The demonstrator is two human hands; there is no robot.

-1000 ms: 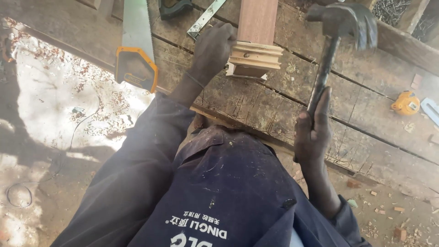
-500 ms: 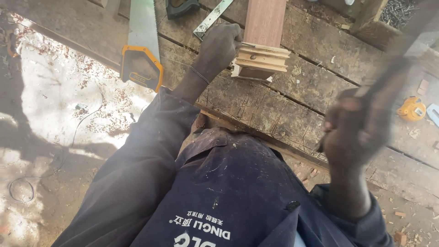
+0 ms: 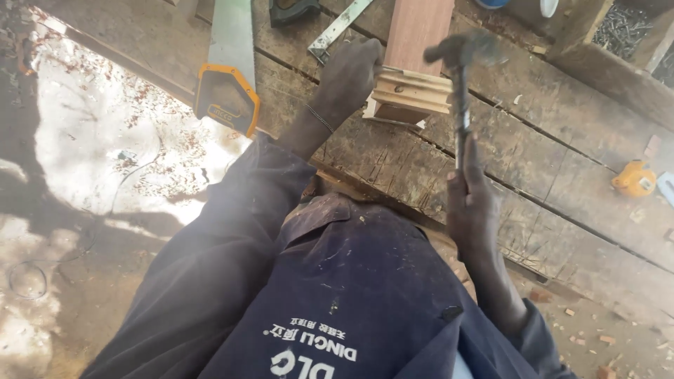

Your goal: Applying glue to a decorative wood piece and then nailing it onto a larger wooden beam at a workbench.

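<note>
Since half a sec ago the right hand (image 3: pixel 472 203) has swung the dark steel claw hammer (image 3: pixel 460 77) back in from the blurred wind-up out to the right; hammer head now sits right over the top edge of the stepped pale-wood moulding block (image 3: pixel 413 95) w/ its reddish-brown plank (image 3: pixel 420 31) rising from it, so this looks like mid-strike, prob. driving a nail into the moulding, tho no nail is visible. Right hand is closed tight round the lower handle, thumb up along the shaft. Left hand (image 3: pixel 349 74) hasn't shifted: fingers curled against the block's left side, steadying it, wrist band showing. Block sits on the rough grey weathered plank workbench (image 3: pixel 562 161), approx. centre-top of view. On the bench: handsaw w/ orange-and-black grip (image 3: pixel 228 102) to the left, metal try square (image 3: pixel 340 27) behind the left hand, yellow tape measure (image 3: pixel 634 179) far right. Outdoors, sunlit dirt ground (image 3: pixel 91 140) w/ wood chips at left; person wears a dark navy work jacket (image 3: pixel 316 295).
</note>
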